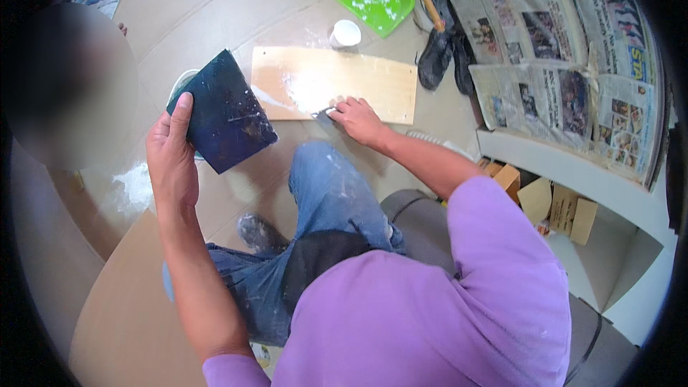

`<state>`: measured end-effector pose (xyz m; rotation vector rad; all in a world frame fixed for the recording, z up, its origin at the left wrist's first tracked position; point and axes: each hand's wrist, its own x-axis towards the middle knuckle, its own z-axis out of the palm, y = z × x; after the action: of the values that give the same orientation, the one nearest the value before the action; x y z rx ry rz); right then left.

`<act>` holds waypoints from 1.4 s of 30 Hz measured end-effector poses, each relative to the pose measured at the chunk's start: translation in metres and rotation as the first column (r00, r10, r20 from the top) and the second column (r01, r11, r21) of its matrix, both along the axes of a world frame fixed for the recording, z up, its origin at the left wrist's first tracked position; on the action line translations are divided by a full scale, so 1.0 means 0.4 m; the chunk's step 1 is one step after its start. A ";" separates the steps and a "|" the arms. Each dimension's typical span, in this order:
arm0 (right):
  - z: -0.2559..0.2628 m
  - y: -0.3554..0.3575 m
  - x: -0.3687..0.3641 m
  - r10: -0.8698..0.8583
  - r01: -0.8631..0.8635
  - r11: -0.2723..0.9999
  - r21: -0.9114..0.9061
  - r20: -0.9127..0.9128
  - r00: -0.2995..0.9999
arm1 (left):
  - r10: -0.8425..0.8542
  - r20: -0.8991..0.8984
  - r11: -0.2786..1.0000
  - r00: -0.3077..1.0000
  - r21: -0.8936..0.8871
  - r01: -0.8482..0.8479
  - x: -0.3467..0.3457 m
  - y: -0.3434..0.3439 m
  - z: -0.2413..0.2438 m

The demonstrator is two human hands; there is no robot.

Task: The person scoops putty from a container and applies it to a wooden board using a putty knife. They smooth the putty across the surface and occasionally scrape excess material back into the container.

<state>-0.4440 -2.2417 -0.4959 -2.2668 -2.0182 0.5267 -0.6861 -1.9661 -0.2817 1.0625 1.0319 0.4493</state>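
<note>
My left hand (pixel 174 145) grips a dark blue-green rectangular plate (pixel 226 113) by its left edge, thumb on top; white specks mark its face. The plate is raised and hides part of a round white container (pixel 184 81). My right hand (pixel 357 120) holds a scraper with a thin blade (pixel 324 115) at the near edge of a light wooden board (pixel 376 86). The board lies on the tiled floor, with white smears on its left half and a bright glare at its middle. Just beyond it stands a white cup (pixel 345 34).
A green dustpan (pixel 375 0) holds white debris. Black shoes (pixel 434 59) and a wooden handle (pixel 424 0) are beside it. Newspaper (pixel 537 37) covers a surface at right, above a shelf with cardboard boxes (pixel 563 209). A blurred person (pixel 75 86) is at left.
</note>
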 end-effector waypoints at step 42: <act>-0.041 0.098 0.040 -0.229 0.231 0.972 -0.051 0.039 0.973 | 0.002 0.029 1.000 1.000 0.014 -0.002 0.024 0.002 -0.018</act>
<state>-0.4280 -2.2025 -0.5123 -2.5130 -1.7404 0.5342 -0.6764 -1.9652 -0.2888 1.0643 1.0055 0.4728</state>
